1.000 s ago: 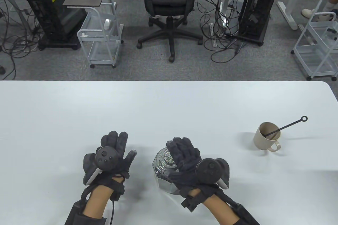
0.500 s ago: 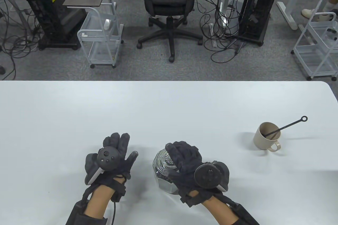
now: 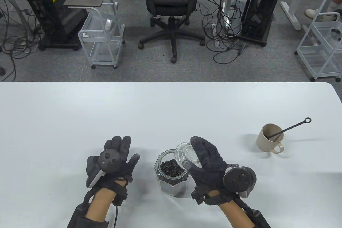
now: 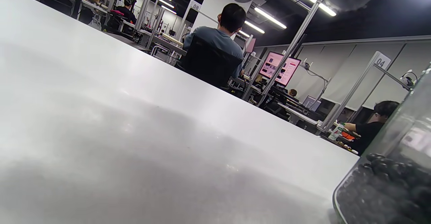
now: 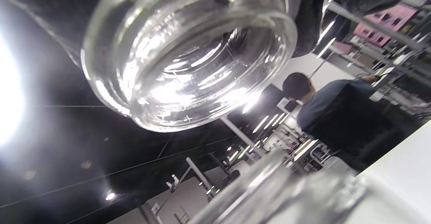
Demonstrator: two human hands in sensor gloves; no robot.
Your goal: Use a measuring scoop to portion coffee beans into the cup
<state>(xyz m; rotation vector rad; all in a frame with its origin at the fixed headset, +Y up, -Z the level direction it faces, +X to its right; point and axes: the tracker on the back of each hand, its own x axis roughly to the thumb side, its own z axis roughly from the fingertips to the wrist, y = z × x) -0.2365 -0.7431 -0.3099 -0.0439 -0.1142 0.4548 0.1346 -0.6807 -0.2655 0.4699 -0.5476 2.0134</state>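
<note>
A faceted glass jar (image 3: 171, 178) of dark coffee beans (image 3: 171, 168) stands uncovered near the table's front edge; its side fills the right corner of the left wrist view (image 4: 394, 180). My right hand (image 3: 207, 163) grips the clear glass lid (image 3: 187, 153), lifted and tilted just right of the jar mouth; the lid fills the right wrist view (image 5: 188, 52). My left hand (image 3: 117, 158) rests flat on the table to the jar's left, fingers straight, holding nothing. At the right stands a beige cup (image 3: 269, 138) with the black long-handled scoop (image 3: 292, 126) leaning in it.
The white table (image 3: 160, 110) runs back to its far edge and a rounded right corner. Beyond it are an office chair (image 3: 171, 0), wire carts and cables on the floor. People sit at desks in the wrist views.
My right hand has lifted the glass lid off the jar and carried it up and to the right, uncovering the beans. The left hand has barely moved.
</note>
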